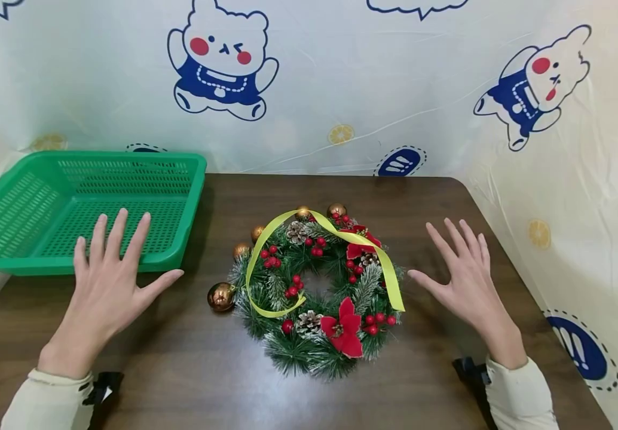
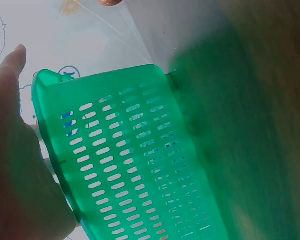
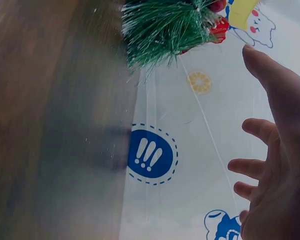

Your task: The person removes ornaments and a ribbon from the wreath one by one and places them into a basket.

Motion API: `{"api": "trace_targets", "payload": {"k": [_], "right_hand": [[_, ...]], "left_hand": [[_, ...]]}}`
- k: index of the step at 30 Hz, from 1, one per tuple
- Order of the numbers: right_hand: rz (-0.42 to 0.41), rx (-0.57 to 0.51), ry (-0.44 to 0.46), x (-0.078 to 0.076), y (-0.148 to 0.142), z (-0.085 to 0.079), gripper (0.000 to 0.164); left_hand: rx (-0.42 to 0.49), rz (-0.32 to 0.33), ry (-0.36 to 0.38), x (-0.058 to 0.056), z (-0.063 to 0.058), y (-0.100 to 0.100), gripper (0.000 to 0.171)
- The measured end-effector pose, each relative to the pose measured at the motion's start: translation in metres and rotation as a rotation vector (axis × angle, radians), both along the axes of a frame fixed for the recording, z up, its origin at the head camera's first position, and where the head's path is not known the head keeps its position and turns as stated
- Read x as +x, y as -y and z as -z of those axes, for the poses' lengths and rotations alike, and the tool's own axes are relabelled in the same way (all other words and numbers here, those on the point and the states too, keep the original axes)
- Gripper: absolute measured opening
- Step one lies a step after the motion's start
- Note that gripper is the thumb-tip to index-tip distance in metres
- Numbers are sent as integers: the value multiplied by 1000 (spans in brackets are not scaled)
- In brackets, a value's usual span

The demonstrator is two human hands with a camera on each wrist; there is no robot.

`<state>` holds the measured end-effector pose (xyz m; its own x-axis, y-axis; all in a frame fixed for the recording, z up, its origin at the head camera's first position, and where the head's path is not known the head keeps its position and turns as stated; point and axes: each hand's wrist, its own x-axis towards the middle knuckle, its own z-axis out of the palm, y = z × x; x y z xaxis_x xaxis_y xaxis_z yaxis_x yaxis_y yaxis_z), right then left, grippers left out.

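A green Christmas wreath (image 1: 298, 355) with red berries, red flowers and pinecones lies on the table. Draped loosely over it is a yellow ribbon (image 1: 393, 280). Brown shiny baubles (image 1: 221, 297) lie along its left and far sides. My left hand (image 1: 107, 283) is spread, palm down, near the front wall of a green plastic basket (image 1: 193, 203); whether it touches the rim I cannot tell. To the right of the wreath, my right hand (image 1: 465, 283) is held with fingers spread and nothing in it. In the right wrist view the wreath's needles (image 3: 165, 30) appear beyond the thumb.
The brown wooden table (image 1: 180, 382) ends at the back and right against a white sheet (image 1: 314, 71) printed with cartoon bears. The basket stands at the table's back left. Black straps (image 1: 106, 388) sit at both wrists.
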<state>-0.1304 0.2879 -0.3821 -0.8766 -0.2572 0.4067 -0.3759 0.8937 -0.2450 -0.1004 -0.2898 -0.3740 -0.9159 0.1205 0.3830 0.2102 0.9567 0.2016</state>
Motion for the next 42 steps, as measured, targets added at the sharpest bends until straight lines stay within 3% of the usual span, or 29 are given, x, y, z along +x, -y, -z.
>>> {"api": "trace_targets", "payload": {"k": [4,10,15,23,35,42], "right_hand": [[-37,-88,38,1,5,-5,85],[-73,-248,115,8,15,-11,79],[-117,-312,112,14,23,-11,76],[-159,-338,138,19,35,-11,72],[-107,-362,302,26,47,-9,77],[-87,-378,317,28,52,-11,77]], "left_hand": [[49,33,-6,4,-1,-3,101],[125,147,-38,8,-9,-17,88],[175,223,-49,12,-15,-29,82],[205,247,-24,16,-17,-45,79],[230,301,-63,22,-21,-58,62],[280,350,-66,21,-22,-61,59]]}}
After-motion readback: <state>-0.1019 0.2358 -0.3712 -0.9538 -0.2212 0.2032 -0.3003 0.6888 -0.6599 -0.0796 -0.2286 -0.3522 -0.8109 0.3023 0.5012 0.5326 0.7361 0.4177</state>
